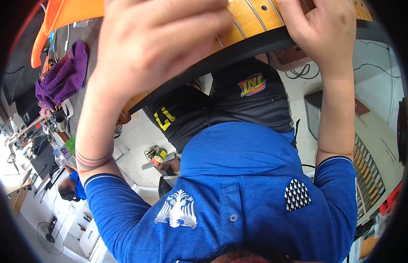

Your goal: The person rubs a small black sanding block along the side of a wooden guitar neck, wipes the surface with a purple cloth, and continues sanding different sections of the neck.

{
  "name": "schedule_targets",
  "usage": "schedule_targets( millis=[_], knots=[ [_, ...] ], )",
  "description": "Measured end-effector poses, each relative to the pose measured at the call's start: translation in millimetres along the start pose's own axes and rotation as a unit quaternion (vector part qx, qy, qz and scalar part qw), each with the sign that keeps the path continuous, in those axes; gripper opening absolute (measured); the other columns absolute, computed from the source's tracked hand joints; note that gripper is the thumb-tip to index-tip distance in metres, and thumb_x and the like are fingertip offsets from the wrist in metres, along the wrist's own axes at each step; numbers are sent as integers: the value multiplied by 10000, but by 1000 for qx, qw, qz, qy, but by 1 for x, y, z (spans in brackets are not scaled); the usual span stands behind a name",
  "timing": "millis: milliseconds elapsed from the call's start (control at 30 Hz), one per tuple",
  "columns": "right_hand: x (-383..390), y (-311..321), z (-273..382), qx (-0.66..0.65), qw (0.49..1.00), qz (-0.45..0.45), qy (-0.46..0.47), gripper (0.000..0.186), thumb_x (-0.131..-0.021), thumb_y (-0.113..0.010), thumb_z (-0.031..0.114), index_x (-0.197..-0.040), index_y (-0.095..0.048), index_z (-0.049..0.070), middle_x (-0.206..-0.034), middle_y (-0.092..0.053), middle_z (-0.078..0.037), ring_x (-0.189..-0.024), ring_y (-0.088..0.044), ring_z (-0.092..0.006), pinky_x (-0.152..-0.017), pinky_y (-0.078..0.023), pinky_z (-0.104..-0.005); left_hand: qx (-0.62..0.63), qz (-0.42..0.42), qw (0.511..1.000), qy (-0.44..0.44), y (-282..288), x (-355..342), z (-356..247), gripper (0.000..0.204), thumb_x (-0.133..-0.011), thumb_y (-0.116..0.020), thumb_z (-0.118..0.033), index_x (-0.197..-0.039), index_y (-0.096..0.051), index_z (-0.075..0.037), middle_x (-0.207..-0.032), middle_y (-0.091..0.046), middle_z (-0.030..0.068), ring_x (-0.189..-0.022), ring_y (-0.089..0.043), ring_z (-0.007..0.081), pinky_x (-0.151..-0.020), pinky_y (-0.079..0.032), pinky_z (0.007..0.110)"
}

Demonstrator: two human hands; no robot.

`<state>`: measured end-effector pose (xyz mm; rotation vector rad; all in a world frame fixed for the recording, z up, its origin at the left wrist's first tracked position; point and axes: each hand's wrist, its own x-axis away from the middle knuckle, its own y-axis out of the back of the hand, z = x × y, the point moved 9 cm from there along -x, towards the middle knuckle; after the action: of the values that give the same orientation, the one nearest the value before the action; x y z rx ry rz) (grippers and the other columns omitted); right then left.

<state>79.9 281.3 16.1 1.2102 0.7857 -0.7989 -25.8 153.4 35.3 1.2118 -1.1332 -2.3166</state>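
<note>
An electric guitar's light wooden fretboard (252, 17), with metal frets and a dark round inlay, runs across the top over my lap. Its dark neck side faces me, and a glossy orange body (72, 11) shows at the upper left. My left hand (155, 39) is over the neck on the body side, slightly blurred, its fingers curled together. Whatever it holds is hidden. Further right along the fretboard, my right hand (322, 26) is closed against the wood. Its fingertips are cut off by the upper edge, so anything in them cannot be made out.
On the dark bench (92, 37) at left lies a crumpled purple cloth (66, 72) among tools and cables. A yellow-and-black tape measure (160, 154) sits below. A slotted rack (366, 175) stands at right. Another person in blue (76, 184) and a fan (49, 237) are further off.
</note>
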Motion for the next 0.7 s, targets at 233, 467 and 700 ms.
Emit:
schedule_targets(
  millis=[233, 467, 700],
  knots=[
    [3, 2, 0, 15, 1000, -12, -2, 88, -853, -649, -14, -893, -636, 63, -799, -592, -76, -753, -570, -284, -778, -429, -391, 51, 47, 996, 62, -2, -5, -6, 305, -595, -771, -233, -882, -789, -129, -972, -724, -22, -880, -610, 210, -849, -391, 408],
    [-8, 14, 5, -24, 999, -16, -19, 229, -834, -603, -106, -984, -685, 46, -781, -630, -63, -714, -596, -262, -738, -439, -371, 30, 80, 987, 133, 0, -12, 15, 220, -729, -797, -101, -945, -799, -141, -987, -740, 4, -914, -598, 230, -856, -391, 407],
    [5, 10, -10, -35, 997, -62, -28, 245, -810, -600, -111, -978, -683, 47, -769, -626, -62, -708, -597, -262, -719, -439, -378, 109, 162, 976, 102, -14, -40, -20, 352, -628, -787, -202, -972, -819, -134, -1030, -778, -10, -958, -668, 248, -898, -430, 406]
  ],
)
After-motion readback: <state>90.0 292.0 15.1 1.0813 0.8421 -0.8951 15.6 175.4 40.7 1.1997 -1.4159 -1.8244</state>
